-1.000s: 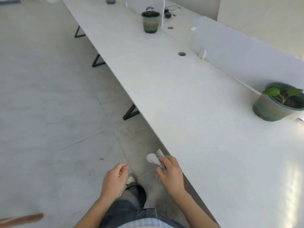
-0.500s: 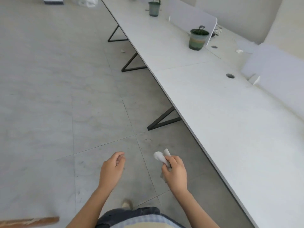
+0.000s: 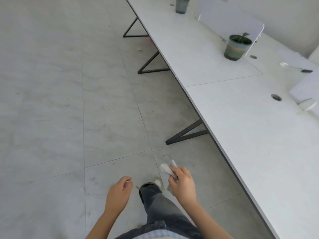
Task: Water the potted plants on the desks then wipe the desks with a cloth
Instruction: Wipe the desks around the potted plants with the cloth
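Note:
My right hand grips a crumpled white cloth over the floor, left of the long white desk. My left hand hangs beside it with loosely curled fingers, holding nothing. A green potted plant stands on the desk far ahead on the right, in front of a white divider panel. A second green pot stands farther along at the top edge of the view.
Black angled desk legs reach out onto the grey tiled floor along the desk's left edge. Round cable holes and a scrap of paper lie on the desk top. My leg and shoe are between my hands.
The view has swung left and moved forward along the desks; the nearest pot has left the view on the right. My right hand still holds the cloth, and my leg has stepped forward.

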The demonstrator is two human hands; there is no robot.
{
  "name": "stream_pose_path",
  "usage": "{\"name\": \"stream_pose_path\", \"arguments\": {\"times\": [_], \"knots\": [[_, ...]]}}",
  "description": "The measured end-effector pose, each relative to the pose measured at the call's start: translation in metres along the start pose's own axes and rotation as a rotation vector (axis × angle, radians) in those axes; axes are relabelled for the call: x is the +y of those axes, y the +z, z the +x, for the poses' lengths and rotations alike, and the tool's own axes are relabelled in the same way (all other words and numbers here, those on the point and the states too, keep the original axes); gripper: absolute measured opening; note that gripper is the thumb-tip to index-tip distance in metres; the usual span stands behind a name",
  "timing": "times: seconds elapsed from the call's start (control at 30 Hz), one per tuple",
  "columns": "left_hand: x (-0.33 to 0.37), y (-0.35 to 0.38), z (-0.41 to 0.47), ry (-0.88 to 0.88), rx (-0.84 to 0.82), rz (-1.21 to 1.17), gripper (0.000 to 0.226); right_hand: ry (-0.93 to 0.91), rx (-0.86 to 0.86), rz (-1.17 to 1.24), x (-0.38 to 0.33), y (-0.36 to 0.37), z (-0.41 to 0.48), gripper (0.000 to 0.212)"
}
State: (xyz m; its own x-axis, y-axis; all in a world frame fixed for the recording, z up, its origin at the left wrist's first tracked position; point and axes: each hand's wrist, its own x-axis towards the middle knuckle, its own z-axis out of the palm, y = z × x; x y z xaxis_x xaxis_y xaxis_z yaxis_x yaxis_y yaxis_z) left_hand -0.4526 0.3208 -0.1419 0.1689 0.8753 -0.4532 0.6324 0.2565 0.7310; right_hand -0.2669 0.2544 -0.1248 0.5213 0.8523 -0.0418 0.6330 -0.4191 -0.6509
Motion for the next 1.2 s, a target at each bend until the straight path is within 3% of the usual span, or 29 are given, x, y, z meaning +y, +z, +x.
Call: {"name": "stream_pose_path", "arguments": {"times": [0.27,0.37,0.43,0.5,0.6,0.77,1.03,1.2], "knots": [[0.084,-0.020,0.126,0.056,0.085,0.034,0.025,-0.066,0.029,0.075,-0.040,-0.001,0.171,0.025],[0.114,-0.029,0.136,0.120,0.093,0.019,0.022,-0.082,0.044,0.080,-0.051,-0.004,0.192,0.023],[0.137,-0.027,0.192,0.089,0.104,-0.010,0.016,-0.056,-0.020,0.092,-0.049,0.004,0.252,0.026],[0.140,-0.031,0.190,0.059,0.099,-0.016,0.014,-0.069,-0.028,0.053,-0.051,0.003,0.253,0.031],[0.140,-0.035,0.227,0.008,0.111,-0.038,0.015,-0.061,-0.057,0.062,-0.052,0.011,0.285,0.024],[0.178,-0.046,0.313,0.053,0.046,-0.035,0.014,-0.026,-0.011,0.024,-0.064,0.025,0.365,0.020],[0.279,-0.105,0.493,0.268,-0.029,-0.009,0.026,0.131,0.167,0.061,-0.116,0.055,0.501,0.023],[0.302,-0.116,0.551,0.247,-0.137,0.004,0.025,0.181,0.150,0.050,-0.146,0.070,0.543,0.022]]}}
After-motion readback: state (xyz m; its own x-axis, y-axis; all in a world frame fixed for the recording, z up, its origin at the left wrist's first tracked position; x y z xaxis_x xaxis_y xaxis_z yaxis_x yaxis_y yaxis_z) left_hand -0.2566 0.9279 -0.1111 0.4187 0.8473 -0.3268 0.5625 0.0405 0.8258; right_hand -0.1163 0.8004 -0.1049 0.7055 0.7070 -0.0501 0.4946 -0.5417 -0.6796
